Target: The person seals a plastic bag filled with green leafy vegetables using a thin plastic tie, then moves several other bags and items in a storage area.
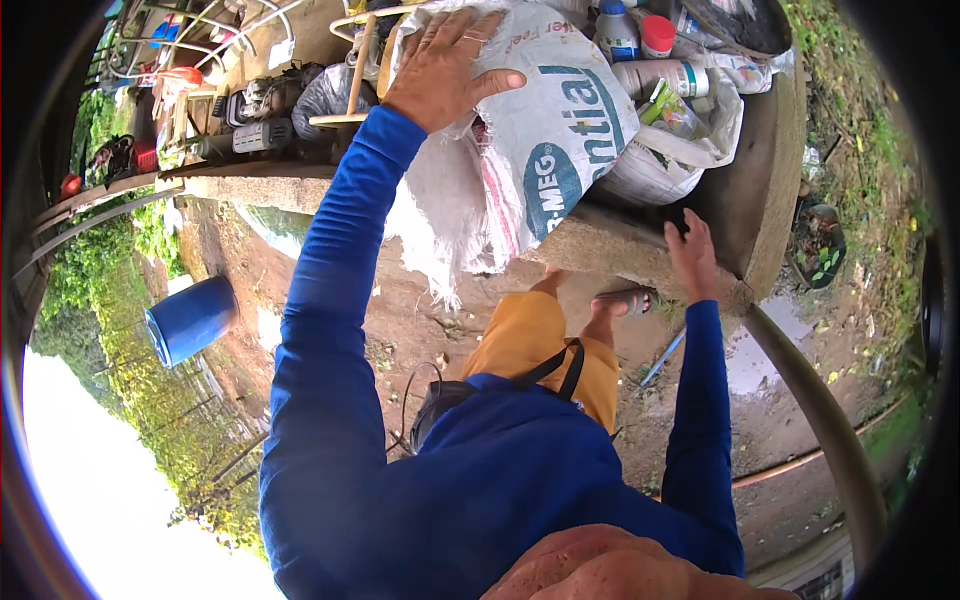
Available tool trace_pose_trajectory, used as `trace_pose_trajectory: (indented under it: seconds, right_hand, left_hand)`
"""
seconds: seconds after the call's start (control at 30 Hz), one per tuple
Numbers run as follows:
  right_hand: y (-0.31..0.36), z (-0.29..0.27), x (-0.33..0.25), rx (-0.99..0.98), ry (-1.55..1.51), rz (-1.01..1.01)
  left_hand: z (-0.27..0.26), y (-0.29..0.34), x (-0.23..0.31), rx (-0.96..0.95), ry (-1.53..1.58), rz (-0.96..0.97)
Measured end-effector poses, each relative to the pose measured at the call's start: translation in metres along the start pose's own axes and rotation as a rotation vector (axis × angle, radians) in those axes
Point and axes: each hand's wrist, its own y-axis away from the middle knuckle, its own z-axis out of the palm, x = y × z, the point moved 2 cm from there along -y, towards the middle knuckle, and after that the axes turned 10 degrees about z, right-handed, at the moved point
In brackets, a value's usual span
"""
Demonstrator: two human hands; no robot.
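My left hand (447, 68) lies flat on a white woven sack (565, 120) with green print, its fingers stretched out and the thumb apart. The frayed mouth of the sack hangs over the front edge of a wooden table (650, 245). At that same edge, farther right, my right hand (692, 255) is slightly bent with its fingers apart and nothing in it. Just beyond it stands an open white bag (665, 175) holding a green packet (672, 110). Whatever lies under the sack is hidden.
Behind the sack are a blue-capped bottle (617, 35), a red-capped jar (656, 37) and a white bottle (660, 78) on its side. Engine-like machine parts (262, 115) sit at the left. A blue barrel (190, 320) lies on the ground, and a pole (815, 390) runs beside my right arm.
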Motion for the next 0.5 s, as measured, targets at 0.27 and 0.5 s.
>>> trace_pose_trajectory:
  seconds: [0.27,0.5]
  right_hand:
    - [0.044,0.082,-0.255,0.225,-0.217,-0.329]
    - [-0.015,0.022,-0.214,-0.082,-0.425,-0.158]
  left_hand:
    - [0.014,0.104,0.042,0.256,-0.196,-0.197]
    - [0.09,0.232,0.058,0.52,0.5,-1.01]
